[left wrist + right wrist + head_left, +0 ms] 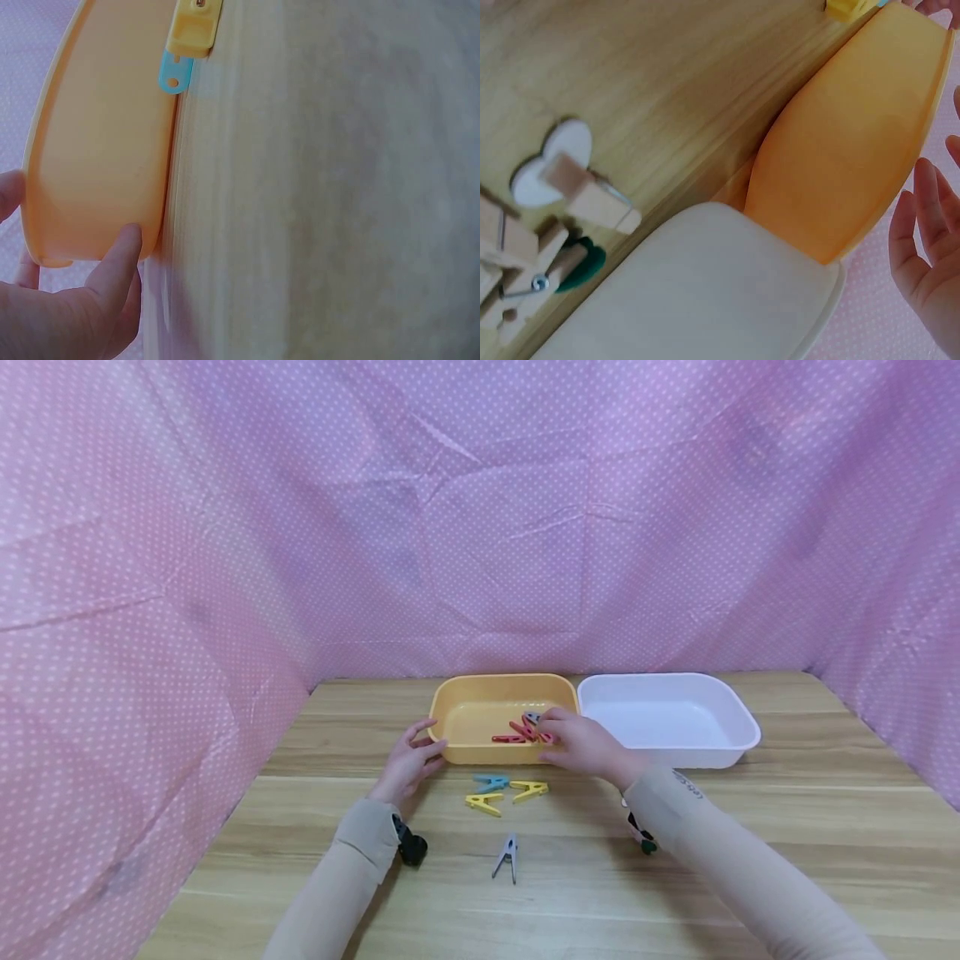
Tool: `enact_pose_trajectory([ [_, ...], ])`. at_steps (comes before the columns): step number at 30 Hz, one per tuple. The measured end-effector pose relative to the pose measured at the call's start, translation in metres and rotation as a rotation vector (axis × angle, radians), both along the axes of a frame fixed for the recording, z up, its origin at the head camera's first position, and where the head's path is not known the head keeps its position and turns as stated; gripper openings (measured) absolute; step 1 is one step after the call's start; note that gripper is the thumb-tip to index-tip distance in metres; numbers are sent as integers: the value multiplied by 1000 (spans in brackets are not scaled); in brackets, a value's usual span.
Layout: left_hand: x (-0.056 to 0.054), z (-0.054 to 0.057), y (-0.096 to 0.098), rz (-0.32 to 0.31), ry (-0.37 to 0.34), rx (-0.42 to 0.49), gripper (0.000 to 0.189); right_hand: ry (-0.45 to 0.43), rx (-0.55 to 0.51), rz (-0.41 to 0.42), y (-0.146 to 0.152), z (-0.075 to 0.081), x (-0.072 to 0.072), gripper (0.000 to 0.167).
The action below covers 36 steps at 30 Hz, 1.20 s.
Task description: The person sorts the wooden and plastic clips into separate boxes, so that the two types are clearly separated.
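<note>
My left hand (408, 766) holds the front left corner of the orange tray (480, 755), its thumb against the outer wall and fingers at the rim. Over the tray's right end hovers my right hand (588, 745), fingers loosely bent and spread. Beneath its fingertips lie several red clothespins (522, 730) and a grey clothespin (532, 717). In front of the tray are a blue clothespin (492, 782) and two yellow clothespins, one on the right (529, 790) and one on the left (483, 802). Nearer me lies another grey clothespin (507, 855).
A white tray (742, 745) stands against the orange tray's right end. Wooden pegs with a white heart (555, 165) and a green piece show by my right wrist. Pink dotted cloth (480, 552) hangs behind and beside the wooden table (300, 810).
</note>
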State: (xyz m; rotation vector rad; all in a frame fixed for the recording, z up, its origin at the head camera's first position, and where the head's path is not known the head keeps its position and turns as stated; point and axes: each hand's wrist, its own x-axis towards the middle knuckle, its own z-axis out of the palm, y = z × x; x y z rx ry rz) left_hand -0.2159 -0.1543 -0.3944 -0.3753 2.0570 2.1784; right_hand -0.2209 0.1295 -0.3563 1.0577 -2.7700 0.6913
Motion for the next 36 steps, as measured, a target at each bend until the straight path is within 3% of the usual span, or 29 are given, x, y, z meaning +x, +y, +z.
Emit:
enact_pose_trajectory([
  [6, -2, 0, 0, 0, -1, 3, 53, -21, 2, 29, -6, -1, 4, 29],
  [17, -2, 0, 0, 6, 3, 1, 52, -154, 86, 20, -16, 0, 15, 37],
  [25, -3, -1, -2, 12, -2, 13, 53, -73, 97, 129, -24, -6, 22, 38],
  [36, -6, 0, -3, 10, -14, -6, 52, -141, 139, 185, -27, -11, 27, 42],
])
